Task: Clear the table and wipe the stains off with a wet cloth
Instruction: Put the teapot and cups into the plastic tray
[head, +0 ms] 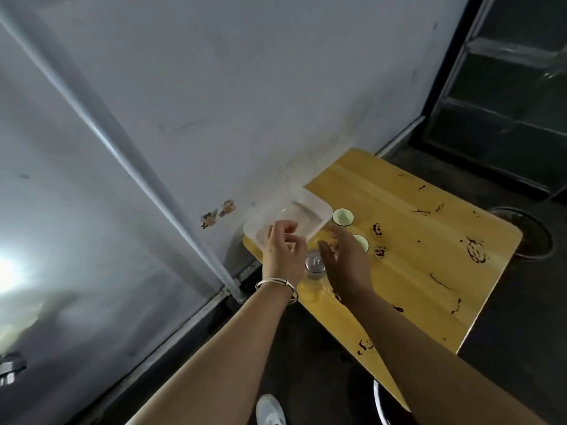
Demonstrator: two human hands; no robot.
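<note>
A: Yellow wood surface (399, 271) against grey wall (214, 118); dark stains (475, 253) scattered on it, unwiped.
B: Hands?
A: L hand (283, 256) curled over near edge of clear tray (303, 210), wall side; gripping or not, can't tell. R hand (343, 265) relaxed, fingers straight, holds nothing. Clear glass (315, 266) btwn the two. Green cups (342, 216) just beyond.
</note>
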